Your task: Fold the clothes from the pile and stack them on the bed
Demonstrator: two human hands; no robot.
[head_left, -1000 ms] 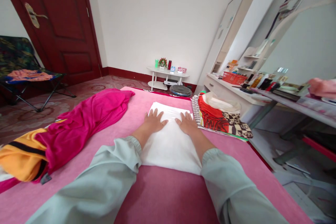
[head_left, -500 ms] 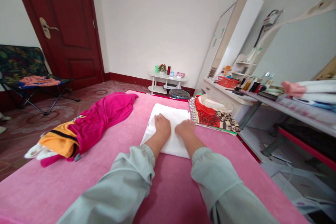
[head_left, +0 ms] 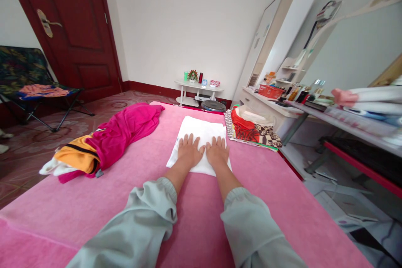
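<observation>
A folded white cloth (head_left: 201, 127) lies flat on the pink bed cover (head_left: 197, 205), in the middle of the view. My left hand (head_left: 190, 151) rests palm down on its left half, fingers spread. On the right half lies my right hand (head_left: 217, 153), also flat with the fingers apart. The two thumbs are close together. Neither hand grips anything.
Magenta (head_left: 125, 134) and yellow (head_left: 77, 153) clothes lie heaped at the left. Folded patterned clothes (head_left: 251, 130) sit right of the cloth. Beyond are a small white table (head_left: 199, 86), a camping chair (head_left: 31, 79) and a dresser with a red basket (head_left: 270, 91).
My hands have gone from curled fingers to spread, flat palms on the white cloth, slightly nearer to me on it. The camera view has shifted a little.
</observation>
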